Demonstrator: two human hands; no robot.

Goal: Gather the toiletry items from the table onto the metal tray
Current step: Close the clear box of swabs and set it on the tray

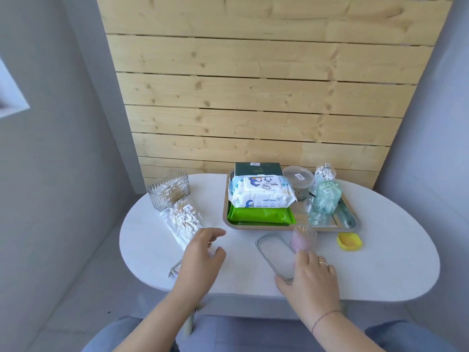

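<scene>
The metal tray (327, 226) sits at the back of the white table and holds a baby wipes pack (261, 193) on a green packet (261, 215), a dark green box (257, 168), a lidded clear tub (299, 181) and bags of small items (326, 196). A pink toothpick jar (304, 237) stands just in front of the tray. My right hand (309, 278) hovers right behind it, fingers relaxed, over a clear flat lid (275, 255). My left hand (200, 260) hovers open beside a bag of cotton swabs (182, 219), above a small packet (176, 269).
A ribbed clear box of cotton swabs (168, 191) stands at the table's left rear. A yellow cap (349, 241) lies right of the jar. The oval table (380, 262) ends close to my body; a wooden plank wall rises behind it.
</scene>
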